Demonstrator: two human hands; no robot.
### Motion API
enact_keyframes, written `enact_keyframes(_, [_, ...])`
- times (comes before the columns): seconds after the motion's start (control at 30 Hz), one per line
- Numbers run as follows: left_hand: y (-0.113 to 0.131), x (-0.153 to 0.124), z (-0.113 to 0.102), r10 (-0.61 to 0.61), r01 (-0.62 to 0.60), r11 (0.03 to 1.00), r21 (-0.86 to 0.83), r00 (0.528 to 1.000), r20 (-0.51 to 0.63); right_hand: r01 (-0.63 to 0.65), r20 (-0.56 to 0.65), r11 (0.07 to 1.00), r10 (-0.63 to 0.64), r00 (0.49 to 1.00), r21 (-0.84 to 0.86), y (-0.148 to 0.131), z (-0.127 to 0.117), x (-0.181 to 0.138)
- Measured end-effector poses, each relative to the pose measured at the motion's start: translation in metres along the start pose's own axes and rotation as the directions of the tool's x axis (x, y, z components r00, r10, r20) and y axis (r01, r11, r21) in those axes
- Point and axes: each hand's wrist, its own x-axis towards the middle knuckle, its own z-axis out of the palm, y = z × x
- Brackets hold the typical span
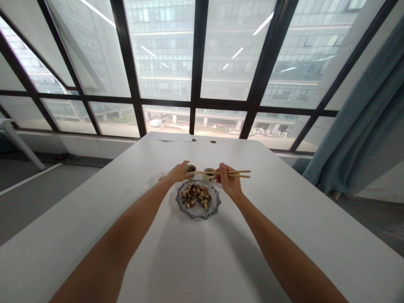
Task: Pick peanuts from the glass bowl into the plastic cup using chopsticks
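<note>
My right hand (227,179) is closed round a pair of wooden chopsticks (241,174). They lie almost level, passing above the right small cup (208,176), with their tips at the left small cup (190,169). My left hand (178,172) holds that left cup from its left side, fingers curved about it; dark contents show inside. Dark marks are visible on the front of the right cup. Just nearer to me stands a clear glass plate (198,213) with a scalloped rim, bearing a heap of brown and yellowish food pieces (195,194).
The white table (189,261) stretches toward a wall of dark-framed windows. Sheets of paper (170,136) and a small brown disc (213,142) lie at its far end. A clear plastic-looking item (159,176) is partly behind my left wrist. A blue curtain (356,109) hangs at the right.
</note>
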Motion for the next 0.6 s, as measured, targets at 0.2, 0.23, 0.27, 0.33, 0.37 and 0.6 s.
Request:
enact_keyframes(0.2, [-0.016, -0.032, -0.025, 0.07, -0.022, 0.955, 0.295, 0.986, -0.154, -0.149, 0.216, 0.975, 0.183, 0.959, -0.162, -0.035, -0.048, -0.019])
enact_keyframes(0.23, [-0.022, -0.041, -0.03, 0.046, 0.016, 0.947, 0.32, 0.981, -0.187, -0.157, 0.24, 0.97, 0.199, 0.95, -0.184, -0.037, -0.051, -0.022])
enact_keyframes(0.27, [-0.028, -0.051, -0.035, -0.001, 0.073, 0.939, 0.335, 0.978, -0.211, -0.162, 0.259, 0.967, 0.21, 0.943, -0.196, -0.039, -0.052, -0.023])
enact_keyframes(0.33, [-0.04, -0.069, -0.041, -0.14, 0.205, 0.921, 0.332, 0.968, -0.21, -0.157, 0.28, 0.969, 0.207, 0.937, -0.191, -0.038, -0.047, -0.025])
enact_keyframes(0.37, [-0.044, -0.076, -0.042, -0.19, 0.247, 0.916, 0.316, 0.961, -0.199, -0.146, 0.278, 0.973, 0.192, 0.941, -0.177, -0.037, -0.043, -0.025])
enact_keyframes(0.6, [-0.04, -0.081, -0.017, -0.134, 0.164, 0.984, 0.073, 0.939, -0.317, -0.012, 0.216, 0.974, 0.062, 0.974, -0.227, -0.028, -0.033, -0.023])
